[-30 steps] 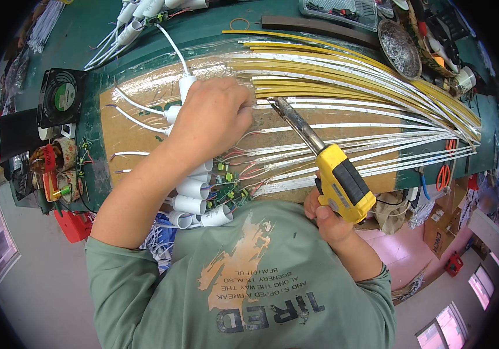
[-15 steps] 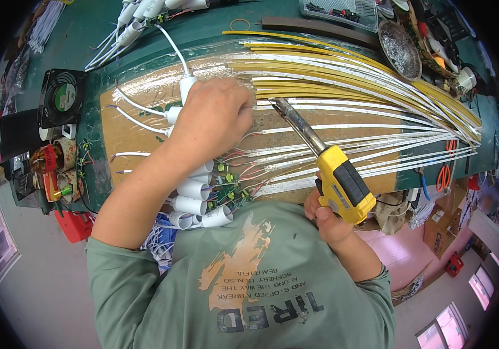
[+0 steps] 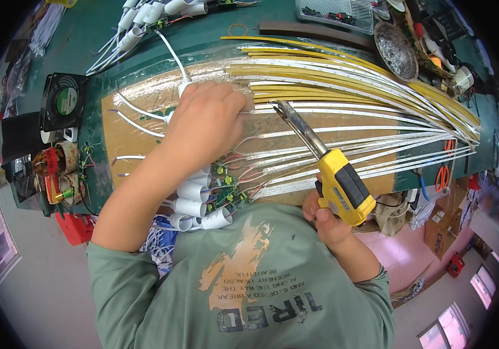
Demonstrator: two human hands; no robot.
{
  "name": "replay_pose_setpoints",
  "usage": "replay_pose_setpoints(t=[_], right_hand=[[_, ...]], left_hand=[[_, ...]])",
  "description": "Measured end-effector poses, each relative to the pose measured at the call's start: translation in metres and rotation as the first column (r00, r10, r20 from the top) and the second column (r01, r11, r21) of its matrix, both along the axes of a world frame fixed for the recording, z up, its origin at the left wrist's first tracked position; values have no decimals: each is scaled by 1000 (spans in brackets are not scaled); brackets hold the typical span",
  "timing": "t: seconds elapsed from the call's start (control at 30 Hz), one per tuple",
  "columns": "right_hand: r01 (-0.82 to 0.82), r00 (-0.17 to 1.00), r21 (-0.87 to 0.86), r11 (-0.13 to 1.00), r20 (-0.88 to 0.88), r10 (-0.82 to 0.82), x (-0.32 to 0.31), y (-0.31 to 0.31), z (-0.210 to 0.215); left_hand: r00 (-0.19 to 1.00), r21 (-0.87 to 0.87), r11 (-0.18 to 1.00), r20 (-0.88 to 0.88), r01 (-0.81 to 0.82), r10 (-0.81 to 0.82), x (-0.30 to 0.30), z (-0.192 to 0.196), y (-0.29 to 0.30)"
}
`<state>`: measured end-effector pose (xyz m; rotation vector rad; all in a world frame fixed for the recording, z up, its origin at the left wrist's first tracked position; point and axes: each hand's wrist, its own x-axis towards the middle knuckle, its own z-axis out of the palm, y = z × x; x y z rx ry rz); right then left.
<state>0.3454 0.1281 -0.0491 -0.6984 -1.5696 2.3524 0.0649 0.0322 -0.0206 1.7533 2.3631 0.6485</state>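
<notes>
From my remote seat I have the right hand (image 3: pixel 332 222) wrapped around the handle of a yellow-and-black soldering gun (image 3: pixel 340 179), a full, closed hold. The gun's long axis slants from five o'clock at the handle to eleven at its metal tip (image 3: pixel 287 114). That tip sits just beside the left hand (image 3: pixel 206 125), at about three o'clock from its fingers. I judge this the relation that counts: the left hand is nearer the tip, while the right one steers it.

My left fingers are curled, their ends out of sight. A white cylindrical housing (image 3: pixel 184 88) shows at that hand's eleven o'clock, running in under it; I cannot tell what is pinched there.

White LED strips (image 3: pixel 348 128) fan toward three o'clock across the brown board (image 3: pixel 331 119). The tip overlaps the upper ones; contact is unclear. Green circuit boards (image 3: pixel 221 181) lie at the left hand's six o'clock.
</notes>
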Motion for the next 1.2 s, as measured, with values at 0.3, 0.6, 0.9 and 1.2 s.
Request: replay_pose_setpoints(t=[0.3,0.6,0.9,1.2], right_hand=[[46,992,-109,993,-108,-58,2,-1,4],[78,991,-33,996,-108,-81,6,4,-7],[153,968,-67,986,-193,-163,-4,3,-13],[142,971,-113,983,-176,-160,-5,3,-13]], left_hand=[[970,-204,953,-46,224,-238,-12,31,-14],[939,-268,900,138,343,-316,47,65,-41],[905,116,946,-276,-303,324,-109,20,-11],[791,-19,934,-537,-358,293,-138,-6,1]])
